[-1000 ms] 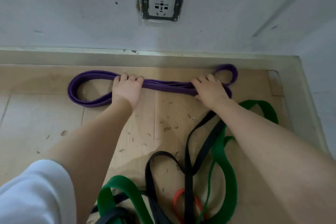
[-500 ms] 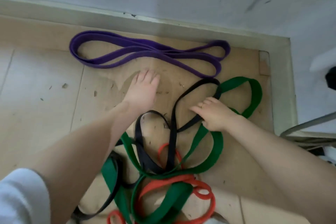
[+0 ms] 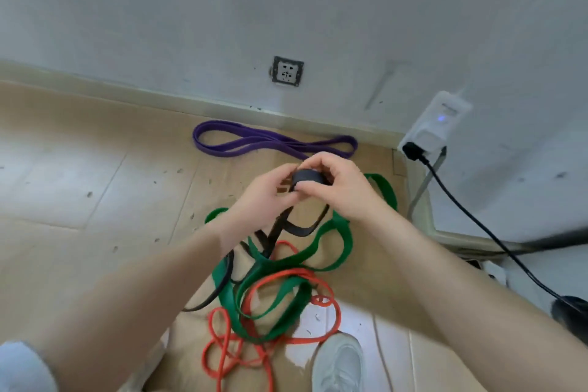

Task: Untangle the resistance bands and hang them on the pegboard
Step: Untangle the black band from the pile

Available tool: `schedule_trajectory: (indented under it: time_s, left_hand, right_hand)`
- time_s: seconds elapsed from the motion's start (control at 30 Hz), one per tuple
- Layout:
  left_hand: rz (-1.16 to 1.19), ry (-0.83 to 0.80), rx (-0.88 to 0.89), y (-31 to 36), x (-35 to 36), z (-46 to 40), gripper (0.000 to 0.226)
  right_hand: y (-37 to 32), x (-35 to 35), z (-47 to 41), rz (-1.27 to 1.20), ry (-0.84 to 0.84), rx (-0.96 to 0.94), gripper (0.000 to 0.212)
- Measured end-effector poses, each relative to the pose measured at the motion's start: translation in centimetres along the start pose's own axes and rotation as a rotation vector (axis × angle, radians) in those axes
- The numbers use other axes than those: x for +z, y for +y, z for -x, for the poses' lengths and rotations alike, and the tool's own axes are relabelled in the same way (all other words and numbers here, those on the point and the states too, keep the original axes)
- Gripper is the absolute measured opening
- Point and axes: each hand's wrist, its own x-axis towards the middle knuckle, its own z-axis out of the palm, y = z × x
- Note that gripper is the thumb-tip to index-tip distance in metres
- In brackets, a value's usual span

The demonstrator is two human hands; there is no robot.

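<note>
A purple band [image 3: 254,143] lies flat and folded on the floor beside the baseboard. Below it a black band [image 3: 310,178] is lifted off the floor. My left hand [image 3: 264,197] and my right hand [image 3: 337,184] both pinch its top loop, close together. The rest of the black band hangs down into a tangle with a wide green band [image 3: 337,245] and a thin red band [image 3: 318,299] on the floor. No pegboard is in view.
A wall socket [image 3: 288,71] sits low on the grey wall. A white plug adapter [image 3: 436,127] with a black cable [image 3: 477,226] is at the right. My white shoe [image 3: 337,363] stands near the bottom, by the red band.
Both hands left the purple band on the floor, reached the black band and lifted its loop. The view pulled back and up from the floor.
</note>
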Motion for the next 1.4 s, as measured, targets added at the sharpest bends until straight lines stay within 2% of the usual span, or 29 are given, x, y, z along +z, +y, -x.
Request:
schedule_trajectory:
  time_s: [0.13,0.23,0.4,0.6,0.7,0.77,0.83,0.9,1.0,1.1,1.2,1.27,1.4]
  left_hand:
    - [0.178,0.085,0.063,7.1,-1.7,4.7,0.033]
    - [0.344,0.123,0.094,11.2,-2.7,8.7,0.039]
    - [0.382,0.154,0.182,16.0,-2.9,14.9,0.032]
    - [0.306,0.282,0.377,22.1,-2.6,19.5,0.028]
    - [0.324,0.344,0.374,23.8,-2.2,19.8,0.025]
    - [0.343,0.376,0.338,24.5,-2.1,19.6,0.021]
    - [0.332,0.391,0.313,25.0,-2.2,19.2,0.017]
    - [0.282,0.412,0.309,25.2,-2.3,18.7,0.016]
    - [0.222,0.464,0.275,24.6,-2.5,18.0,0.018]
    - [0.1,0.486,0.219,23.0,-2.5,17.8,0.024]
    - [0.111,0.465,0.178,21.6,-2.4,17.7,0.03]
    - [0.145,0.475,0.153,20.8,-2.5,17.5,0.031]
    - [0.051,0.485,0.119,19.1,-2.6,16.6,0.038]
  right_hand:
    - [-7.1,-2.4,4.3,-0.082,0.118,-0.066,0.017]
    - [-11.7,-4.1,7.9,-0.37,0.213,-0.085,0.016]
    - [-17.5,-5.1,13.6,-0.744,0.221,-0.149,0.012]
    - [-21.2,-7.1,18.6,-1.128,0.364,-0.26,0.01]
    - [-21.4,-7.8,19.0,-1.136,0.394,-0.273,0.012]
    - [-20.9,-7.8,19.2,-1.103,0.4,-0.263,0.026]
    - [-19.6,-7.0,19.6,-0.941,0.401,-0.22,0.039]
    - [-18.2,-5.3,20.1,-0.742,0.338,-0.178,0.036]
    - [-16.6,-2.2,20.2,-0.677,0.255,-0.157,0.025]
    - [-16.0,-0.2,19.4,-0.585,0.355,-0.177,0.023]
    - [-15.9,1.0,18.3,-0.606,0.422,-0.17,0.023]
    - [-15.6,1.6,17.6,-0.619,0.387,-0.169,0.025]
    - [-14.5,2.9,16.8,-0.611,0.323,-0.159,0.029]
